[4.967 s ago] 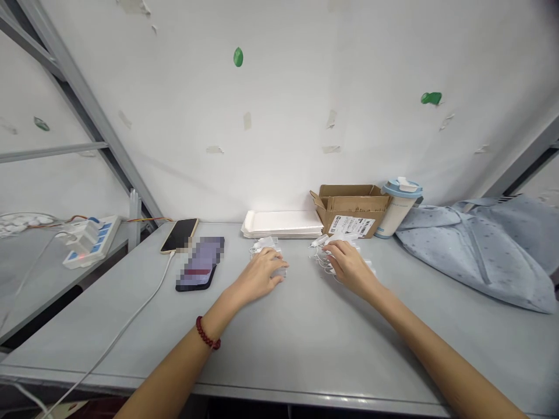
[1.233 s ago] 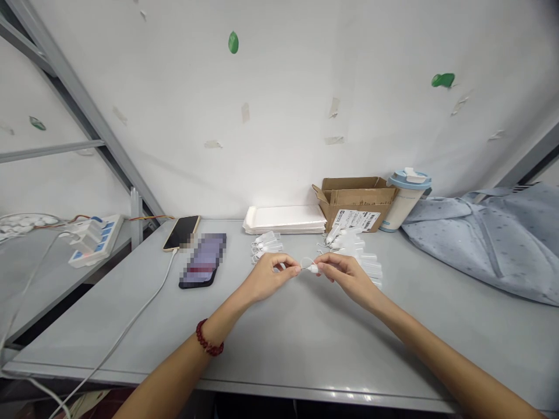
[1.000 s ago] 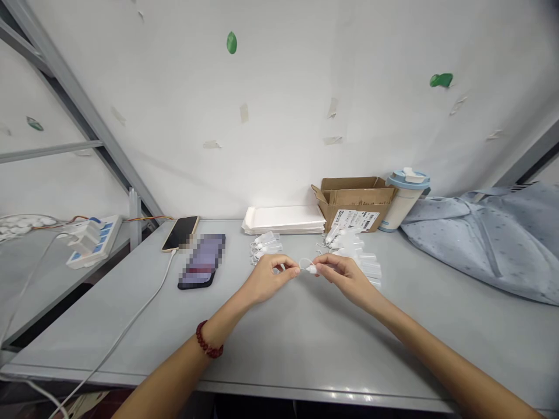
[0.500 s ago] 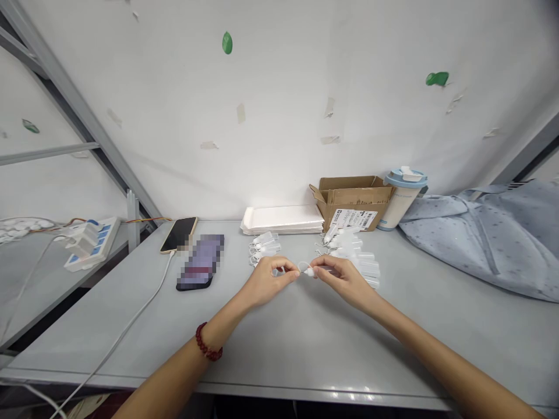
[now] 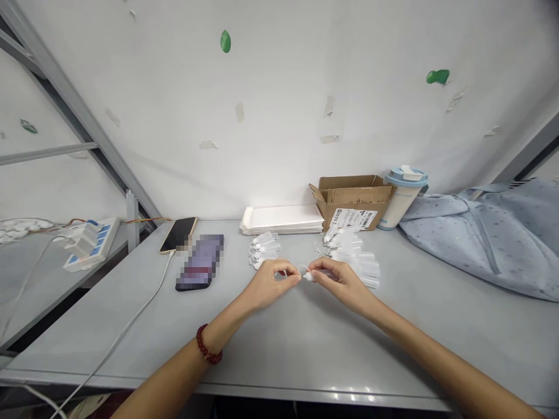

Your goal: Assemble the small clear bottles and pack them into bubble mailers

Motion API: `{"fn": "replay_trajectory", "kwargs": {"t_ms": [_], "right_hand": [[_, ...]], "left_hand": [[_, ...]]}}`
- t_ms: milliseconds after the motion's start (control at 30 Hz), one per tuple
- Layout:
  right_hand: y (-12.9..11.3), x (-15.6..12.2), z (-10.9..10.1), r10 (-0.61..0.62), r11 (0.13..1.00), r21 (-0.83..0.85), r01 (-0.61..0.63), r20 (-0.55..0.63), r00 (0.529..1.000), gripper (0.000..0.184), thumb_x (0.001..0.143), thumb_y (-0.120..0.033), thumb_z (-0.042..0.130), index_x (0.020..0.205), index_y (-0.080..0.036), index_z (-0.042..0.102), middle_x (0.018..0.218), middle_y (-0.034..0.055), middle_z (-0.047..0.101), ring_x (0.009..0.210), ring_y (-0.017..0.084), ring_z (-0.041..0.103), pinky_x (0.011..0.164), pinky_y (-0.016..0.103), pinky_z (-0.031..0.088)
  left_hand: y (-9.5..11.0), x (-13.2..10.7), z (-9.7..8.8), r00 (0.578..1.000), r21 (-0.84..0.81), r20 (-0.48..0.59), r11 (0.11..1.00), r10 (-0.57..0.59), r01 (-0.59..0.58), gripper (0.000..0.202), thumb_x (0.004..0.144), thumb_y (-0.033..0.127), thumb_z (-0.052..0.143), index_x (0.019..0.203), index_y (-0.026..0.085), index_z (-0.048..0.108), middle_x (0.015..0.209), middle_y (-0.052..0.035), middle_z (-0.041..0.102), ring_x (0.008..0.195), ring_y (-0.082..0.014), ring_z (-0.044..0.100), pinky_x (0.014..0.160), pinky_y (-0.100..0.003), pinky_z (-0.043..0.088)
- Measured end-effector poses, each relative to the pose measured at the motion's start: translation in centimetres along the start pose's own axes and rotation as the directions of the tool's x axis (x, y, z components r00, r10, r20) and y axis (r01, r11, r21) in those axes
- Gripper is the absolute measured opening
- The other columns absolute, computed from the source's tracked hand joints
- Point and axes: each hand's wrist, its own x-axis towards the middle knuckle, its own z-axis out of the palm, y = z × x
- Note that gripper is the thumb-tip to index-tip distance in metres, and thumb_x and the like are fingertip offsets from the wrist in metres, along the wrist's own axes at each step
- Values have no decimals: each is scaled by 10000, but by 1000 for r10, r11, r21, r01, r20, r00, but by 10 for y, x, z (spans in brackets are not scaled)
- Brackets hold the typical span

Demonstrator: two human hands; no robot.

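Between my hands is a small translucent plastic dropper bottle point(image 5: 309, 276) with a white neck, lying level and pointing left. My right hand point(image 5: 343, 282) is closed round its body, which the fingers mostly hide. My left hand point(image 5: 271, 284) is closed in a pinch at the tip end, where a thin clear loop point(image 5: 302, 268) arches across to the neck. What exactly sits between the left fingertips is too small to make out. Similar bottles point(image 5: 368, 269) lie heaped behind my right hand. A smaller group of bottles point(image 5: 264, 247) lies beyond my left hand.
Against the wall stand a stack of white flat boxes point(image 5: 282, 218), an open cardboard box point(image 5: 356, 201) and a lidded cup point(image 5: 397, 201). Blue cloth point(image 5: 476, 238) covers the right side. Two phones, one black-screened point(image 5: 178, 234) and one blurred point(image 5: 201, 262), lie left near a white cable point(image 5: 144, 305).
Both hands have lowered very slightly, with the bottle still between them. The grip of each hand looks the same, and the two groups of bottles have not visibly changed.
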Motion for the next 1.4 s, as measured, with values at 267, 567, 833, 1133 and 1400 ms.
{"fn": "replay_trajectory", "kwargs": {"t_ms": [267,567,833,1133,1400], "right_hand": [[-2,2,-4,-19,1000,20,18,21,1000,220,850,-366,470,840,-196,610,813,16,629,734,146,560,628,250,416],[-2,4,-5,9,1000,13,-9,-1,1000,237,857,-382,464,836,-194,607,774,6,609,664,125,524,581,245,379],[1,4,-5,-4,1000,-21,5,53,999,242,869,-399,460,890,-201,596,797,2,586,642,118,484,573,250,367],[19,12,-12,-61,997,-53,56,-92,994,265,869,-382,439,1068,-211,475,919,39,570,777,155,534,648,291,445],[40,21,-23,-212,911,-390,136,-160,964,208,869,-317,420,1030,-204,490,944,58,589,770,165,554,653,309,458]], "left_hand": [[3,4,-6,999,-15,41,1000,7,-6,222,817,302,510,718,168,657,759,-15,668,754,-152,571,730,-252,419],[1,5,-10,999,-43,45,999,-13,15,245,821,340,519,744,164,672,763,-15,676,743,-147,578,703,-242,423],[-2,7,-10,998,-35,60,999,19,-17,206,795,311,548,725,160,669,736,-16,662,725,-141,556,703,-243,412],[-37,19,-67,962,60,-258,993,-86,105,255,750,353,570,743,131,694,746,-41,684,701,-163,585,633,-239,413],[-60,25,-65,911,334,-403,912,-91,239,267,759,293,492,673,137,691,644,-31,671,674,-185,600,616,-254,414]]}}
